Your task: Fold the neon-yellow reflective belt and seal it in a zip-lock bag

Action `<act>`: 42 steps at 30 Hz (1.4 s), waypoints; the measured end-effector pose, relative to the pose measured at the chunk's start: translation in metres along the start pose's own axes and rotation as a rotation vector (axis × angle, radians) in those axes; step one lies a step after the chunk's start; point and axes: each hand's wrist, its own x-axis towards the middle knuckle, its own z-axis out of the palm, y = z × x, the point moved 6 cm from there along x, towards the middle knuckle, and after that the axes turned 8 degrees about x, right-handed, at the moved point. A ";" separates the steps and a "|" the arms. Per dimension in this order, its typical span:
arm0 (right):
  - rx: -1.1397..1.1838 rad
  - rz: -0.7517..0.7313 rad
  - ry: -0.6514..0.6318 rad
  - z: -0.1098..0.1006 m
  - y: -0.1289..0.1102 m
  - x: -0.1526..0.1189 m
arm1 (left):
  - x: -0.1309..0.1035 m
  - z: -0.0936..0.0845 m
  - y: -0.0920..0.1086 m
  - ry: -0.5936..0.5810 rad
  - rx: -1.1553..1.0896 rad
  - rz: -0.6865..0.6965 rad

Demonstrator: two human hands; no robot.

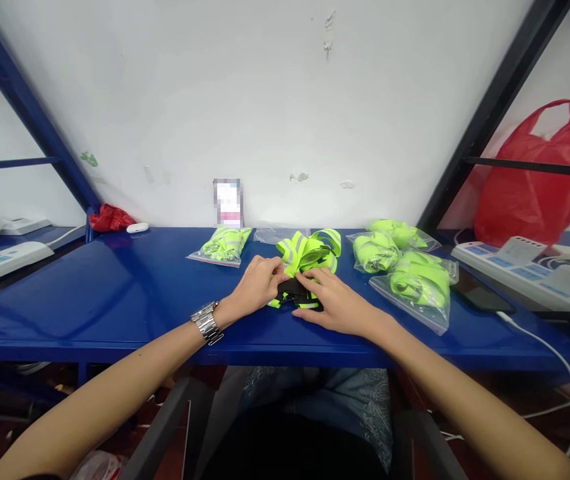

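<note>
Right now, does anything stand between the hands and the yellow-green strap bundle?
Nothing visible does: the left hand and right hand both touch the strap bundle directly. The filled bags lie to either side.

1 slvr link watch (207, 324) | blk top (285, 447) | blu pttrnd jeans (372, 403)

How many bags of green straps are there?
4: one bag beyond the left hand; right of the right hand, a rear bag, left bag and front bag. More may be hidden.
</note>
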 end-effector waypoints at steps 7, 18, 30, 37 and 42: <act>-0.258 -0.065 -0.072 0.008 0.001 0.007 | -0.009 -0.004 0.009 0.039 0.183 0.169; 0.032 -0.006 -0.122 0.003 0.012 0.027 | -0.026 -0.013 -0.008 -0.148 0.004 0.289; 0.430 0.193 0.000 -0.002 0.037 0.029 | -0.002 -0.011 -0.008 -0.290 -0.196 0.090; 0.265 0.418 -0.028 0.002 0.051 0.038 | -0.003 0.004 -0.022 -0.161 -0.165 -0.055; 0.099 0.576 -0.189 0.008 0.062 0.041 | -0.014 -0.011 0.003 0.019 0.173 0.226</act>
